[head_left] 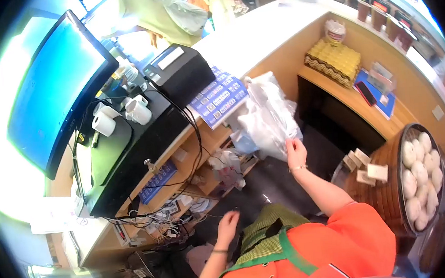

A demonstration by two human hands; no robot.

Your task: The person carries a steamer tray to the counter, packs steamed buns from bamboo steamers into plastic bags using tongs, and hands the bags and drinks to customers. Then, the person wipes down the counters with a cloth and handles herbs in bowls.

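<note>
My right hand [296,154] pinches the lower edge of a bunch of white plastic bags [266,116], which hangs at the counter's edge beside a blue printed sheet [222,98]. Lower and to the left, my left hand [229,226] hovers over the dark floor, away from the bags. Its fingers are curled together, and whether anything is between them is too small to tell. A black printer [179,72] stands just behind the blue sheet.
A monitor [59,93] and paper rolls [138,110] are at the left, with loose cables below. On the right are a steamer of buns [420,177], wooden blocks [377,172], an egg tray [333,61] and a phone [366,93]. People stand beyond the counter.
</note>
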